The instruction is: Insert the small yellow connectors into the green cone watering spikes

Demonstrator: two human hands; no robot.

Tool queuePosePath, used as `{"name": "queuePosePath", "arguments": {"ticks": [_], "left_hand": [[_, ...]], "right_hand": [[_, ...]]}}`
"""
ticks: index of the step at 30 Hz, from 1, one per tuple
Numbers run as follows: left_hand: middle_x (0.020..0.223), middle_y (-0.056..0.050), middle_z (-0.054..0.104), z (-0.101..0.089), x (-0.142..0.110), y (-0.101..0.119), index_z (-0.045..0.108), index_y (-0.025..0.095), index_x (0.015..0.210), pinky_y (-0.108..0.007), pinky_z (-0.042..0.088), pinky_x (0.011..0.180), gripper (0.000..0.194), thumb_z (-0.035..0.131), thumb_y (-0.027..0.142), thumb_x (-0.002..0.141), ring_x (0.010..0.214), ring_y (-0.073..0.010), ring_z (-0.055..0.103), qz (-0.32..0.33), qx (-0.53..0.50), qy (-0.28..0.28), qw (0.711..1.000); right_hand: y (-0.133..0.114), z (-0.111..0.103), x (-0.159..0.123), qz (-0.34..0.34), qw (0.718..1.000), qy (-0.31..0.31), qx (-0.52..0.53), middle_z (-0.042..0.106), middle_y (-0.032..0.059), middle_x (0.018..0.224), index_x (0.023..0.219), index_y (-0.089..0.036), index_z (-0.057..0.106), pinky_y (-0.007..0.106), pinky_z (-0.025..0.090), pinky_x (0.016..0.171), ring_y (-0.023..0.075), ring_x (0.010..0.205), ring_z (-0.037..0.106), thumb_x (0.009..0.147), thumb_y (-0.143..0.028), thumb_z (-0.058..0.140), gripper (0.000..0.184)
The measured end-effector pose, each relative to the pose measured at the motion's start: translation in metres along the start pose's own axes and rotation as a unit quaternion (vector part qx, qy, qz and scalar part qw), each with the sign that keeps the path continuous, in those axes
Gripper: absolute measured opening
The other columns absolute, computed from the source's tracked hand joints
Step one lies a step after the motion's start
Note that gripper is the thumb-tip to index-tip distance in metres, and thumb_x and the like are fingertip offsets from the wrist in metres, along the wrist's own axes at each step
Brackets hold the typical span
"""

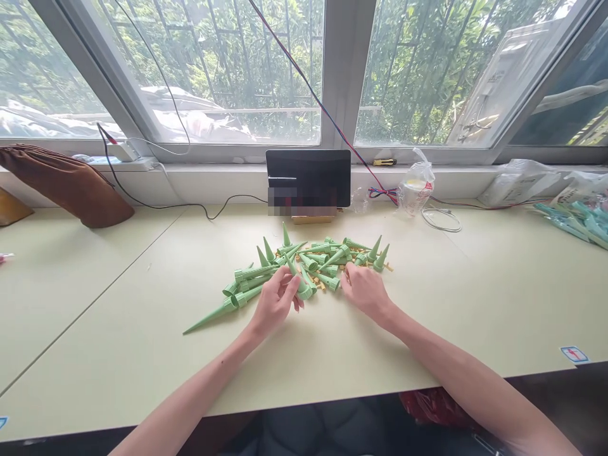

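My left hand [277, 296] is closed on a green plastic watering spike [303, 290], its wide ribbed end pointing toward me and its tip toward the pile. My right hand [365, 286] has its fingers pinched at the right front of the pile; whatever is between them is hidden. Around both hands lies a heap of similar green spikes [256, 278], most on their sides and several standing tip up. Small yellow-orange plastic pieces [323, 287] are scattered among them. One long spike [211, 316] sticks out at the front left.
A dark-screened tablet [308, 174] stands behind the heap on the pale table [142, 354]. A brown bag [71, 183] lies at left, a plastic-bagged cup [417, 190] and a coiled white cable [441, 220] at right. Blue-green wrapped pieces [582, 221] lie far right.
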State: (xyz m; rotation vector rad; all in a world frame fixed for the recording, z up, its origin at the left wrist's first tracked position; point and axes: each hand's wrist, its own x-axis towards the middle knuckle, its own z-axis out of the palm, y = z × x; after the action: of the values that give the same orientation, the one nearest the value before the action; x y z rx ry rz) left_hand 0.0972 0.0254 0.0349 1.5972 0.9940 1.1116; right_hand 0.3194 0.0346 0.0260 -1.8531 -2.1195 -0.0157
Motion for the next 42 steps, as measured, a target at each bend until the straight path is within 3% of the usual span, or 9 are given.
{"name": "queuePosePath", "arguments": {"ticks": [3,6,9,12,17,23,34,42], "left_hand": [[0.094,-0.005,0.068,0.001,0.001,0.002,0.046,0.018,0.089,-0.027,0.053,0.046,0.032,0.051,0.049,0.097,0.05,-0.0121,0.065,-0.006,-0.012,0.001,1.0],[0.093,-0.004,0.067,0.001,0.001,0.002,0.046,0.018,0.091,-0.027,0.053,0.046,0.032,0.05,0.05,0.097,0.051,-0.0124,0.065,-0.01,-0.019,-0.003,1.0],[0.094,-0.005,0.067,0.001,0.002,0.002,0.047,0.018,0.091,-0.027,0.053,0.046,0.031,0.05,0.049,0.097,0.051,-0.012,0.064,-0.01,-0.016,-0.002,1.0],[0.093,-0.004,0.067,0.001,0.002,0.002,0.047,0.019,0.09,-0.027,0.052,0.046,0.032,0.051,0.049,0.097,0.05,-0.0112,0.063,-0.01,-0.009,0.004,1.0],[0.086,-0.001,0.067,0.001,0.002,0.003,0.048,0.019,0.09,-0.025,0.051,0.046,0.032,0.053,0.05,0.096,0.049,-0.0106,0.062,-0.013,0.001,0.017,1.0],[0.092,-0.004,0.069,0.001,0.002,0.003,0.049,0.019,0.089,-0.025,0.05,0.047,0.031,0.052,0.049,0.096,0.049,-0.0099,0.062,-0.01,0.0,0.014,1.0],[0.09,-0.004,0.069,0.001,0.002,0.005,0.051,0.018,0.092,-0.025,0.05,0.046,0.033,0.053,0.051,0.096,0.049,-0.0109,0.063,-0.017,0.001,0.015,1.0],[0.083,-0.002,0.066,0.001,0.001,0.003,0.051,0.018,0.09,-0.025,0.05,0.046,0.03,0.052,0.048,0.097,0.049,-0.0114,0.063,-0.014,0.003,0.012,1.0]], "right_hand": [[-0.001,0.002,-0.002,-0.057,0.991,0.079,0.09,0.058,0.0008,0.063,0.075,-0.018,0.053,0.025,0.03,0.052,0.0124,0.052,0.052,0.097,-0.021,0.045,0.023],[-0.006,0.006,-0.007,-0.14,0.963,0.139,0.182,0.059,0.001,0.067,0.078,-0.017,0.055,0.023,0.035,0.055,0.0113,0.055,0.051,0.098,-0.023,0.043,0.024],[-0.013,0.011,-0.013,-0.199,0.943,0.142,0.226,0.06,0.0003,0.068,0.084,-0.017,0.057,0.022,0.037,0.055,0.0104,0.056,0.051,0.098,-0.023,0.045,0.02],[-0.019,0.015,-0.017,-0.234,0.94,0.108,0.222,0.063,-0.0002,0.072,0.088,-0.017,0.059,0.022,0.034,0.053,0.0094,0.055,0.051,0.096,-0.021,0.047,0.015],[-0.021,0.016,-0.019,-0.211,0.964,0.046,0.154,0.064,0.0001,0.074,0.089,-0.018,0.06,0.024,0.031,0.054,0.0113,0.06,0.056,0.094,-0.018,0.051,0.01],[-0.018,0.015,-0.016,-0.175,0.981,-0.002,0.077,0.063,0.0005,0.073,0.082,-0.018,0.057,0.026,0.03,0.055,0.0136,0.059,0.056,0.093,-0.022,0.055,0.011],[-0.021,0.016,-0.016,-0.117,0.992,-0.025,0.028,0.07,0.0032,0.072,0.095,-0.017,0.061,0.028,0.033,0.058,0.0186,0.062,0.064,0.093,-0.023,0.055,0.009],[-0.023,0.022,-0.017,-0.101,0.994,-0.03,0.0,0.069,0.0038,0.066,0.092,-0.016,0.063,0.027,0.028,0.055,0.0178,0.057,0.063,0.096,-0.023,0.051,0.014]]}}
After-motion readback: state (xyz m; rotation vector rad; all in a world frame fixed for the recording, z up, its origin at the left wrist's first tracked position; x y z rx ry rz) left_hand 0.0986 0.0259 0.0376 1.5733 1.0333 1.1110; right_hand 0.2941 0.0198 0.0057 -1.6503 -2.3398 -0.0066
